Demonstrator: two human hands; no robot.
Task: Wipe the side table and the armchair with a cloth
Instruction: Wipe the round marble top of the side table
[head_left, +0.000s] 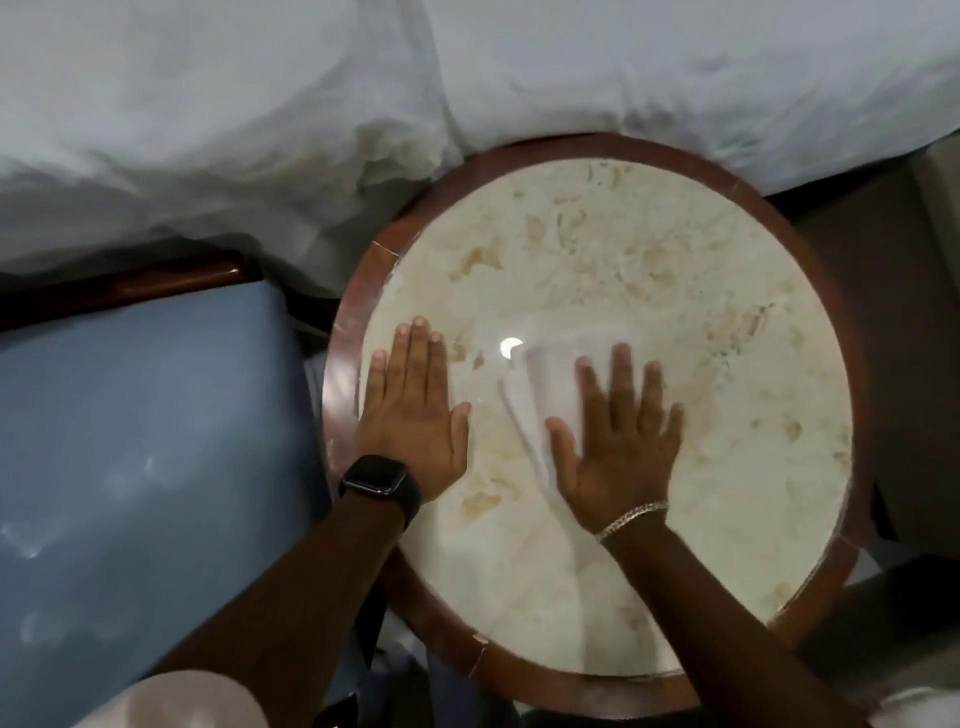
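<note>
Both hands flat on side table, right hand fingers spread over cloth.

White rumpled bedding fills the top, its edge meeting the round tabletop. Dark wood rail just below it at left. Dim brown floor at right. Soft, low light.

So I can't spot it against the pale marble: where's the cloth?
The cloth lies flat under the right hand, right of centre on the side table.
</note>
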